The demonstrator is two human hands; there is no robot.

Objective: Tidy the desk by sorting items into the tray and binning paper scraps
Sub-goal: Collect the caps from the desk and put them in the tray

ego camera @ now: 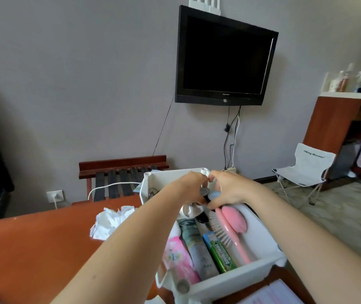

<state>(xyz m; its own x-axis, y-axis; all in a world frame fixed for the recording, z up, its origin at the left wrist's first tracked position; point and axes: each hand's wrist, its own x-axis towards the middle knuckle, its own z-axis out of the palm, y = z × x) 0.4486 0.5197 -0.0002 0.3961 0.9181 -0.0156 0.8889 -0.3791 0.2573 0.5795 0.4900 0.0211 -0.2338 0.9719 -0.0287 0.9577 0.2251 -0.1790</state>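
Observation:
A white tray point(236, 279) stands on the right part of the orange-brown desk point(32, 249). Inside lie a pink hairbrush point(233, 224), a green gum pack point(220, 253), a grey-green tube point(197, 244) and a pink packet point(179, 257). Both hands meet over the tray's far end. My left hand point(193, 185) has its fingers curled around small grey and dark items there. My right hand point(225, 189) curls around a small light-blue object point(214, 195). What lies under the hands is partly hidden. Crumpled white paper scraps point(111, 220) sit on the desk left of the tray.
A wooden slatted rack point(118, 176) stands behind the desk with a white cable across it. A black TV point(225, 58) hangs on the wall. A white folding chair point(306, 170) is at right. Papers point(271, 295) lie at the desk's near right corner.

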